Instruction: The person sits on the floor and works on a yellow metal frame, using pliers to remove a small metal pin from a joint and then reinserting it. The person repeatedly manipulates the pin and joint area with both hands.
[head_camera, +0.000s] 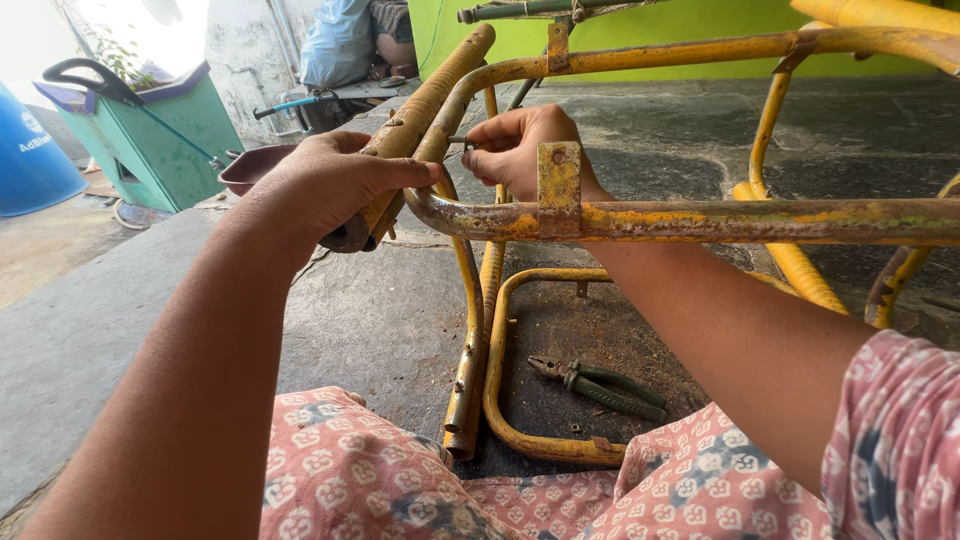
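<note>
A rusty yellow tube frame (700, 220) is being steadied: its wrapped bar (425, 100) is being gripped by the closed left hand (330, 185), while a small bolt (458, 140) is being pinched by the right hand (520, 150). The bolt could be dropped onto the floor beside the pliers (600, 385) if the pinch slackens.

Single head view, looking down-forward, close over yellow tube frame (700, 220); concrete floor (380, 320) beyond, 12 o'clock.

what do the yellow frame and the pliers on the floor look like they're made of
Yellow frame: looks like metal tubing, its yellow paint chipped with brown rust showing through. Pliers: dull grey metal jaws, with handles in what seems to be green plastic or rubber sleeving.
</note>
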